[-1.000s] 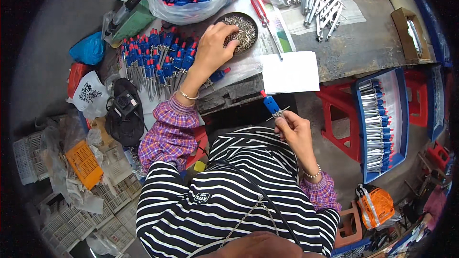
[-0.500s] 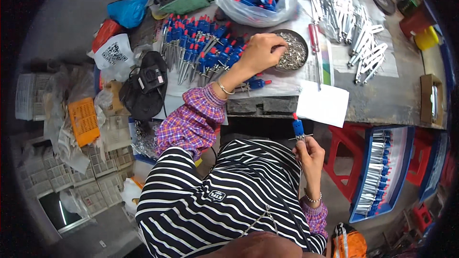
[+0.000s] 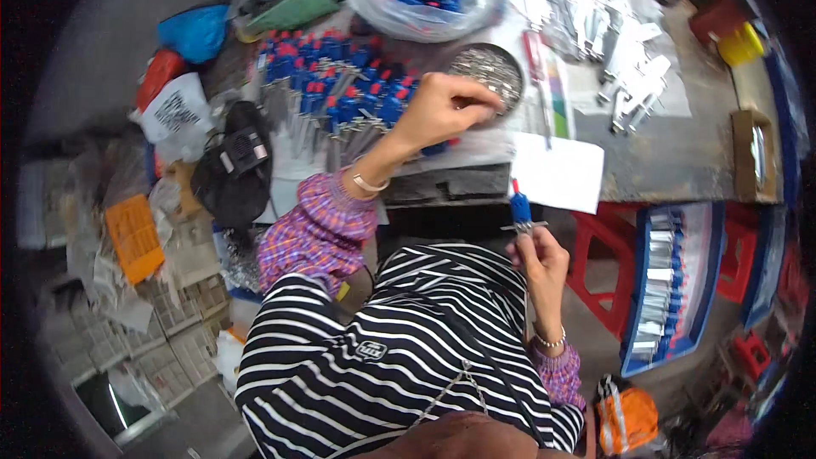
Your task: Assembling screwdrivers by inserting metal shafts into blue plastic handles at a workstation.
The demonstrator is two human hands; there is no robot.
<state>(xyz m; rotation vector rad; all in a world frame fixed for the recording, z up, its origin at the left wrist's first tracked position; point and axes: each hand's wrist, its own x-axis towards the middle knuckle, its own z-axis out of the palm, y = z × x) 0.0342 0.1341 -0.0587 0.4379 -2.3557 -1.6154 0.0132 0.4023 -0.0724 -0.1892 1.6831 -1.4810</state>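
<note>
My left hand is pinched at the near-left edge of a dark round bowl of small metal pieces. Whatever its fingertips hold, if anything, is too small and blurred to make out. In front of my lap, my right hand grips a blue-bodied part with a red tip, red end up. A thin metal crosspiece sticks out on both sides just above the fingers. Left of the bowl, many similar blue parts with metal shafts lie heaped on the bench, partly behind my left hand.
A clear plastic bag of blue pieces stands behind the bowl. Right of the bowl lie a red-handled screwdriver, white paper and silver metal arms. A blue tray of similar parts sits beyond a red stool.
My left hand has drawn back from over the metal pieces to the bowl's near edge. My right hand keeps its hold on the blue part. The whole view has shifted slightly.
</note>
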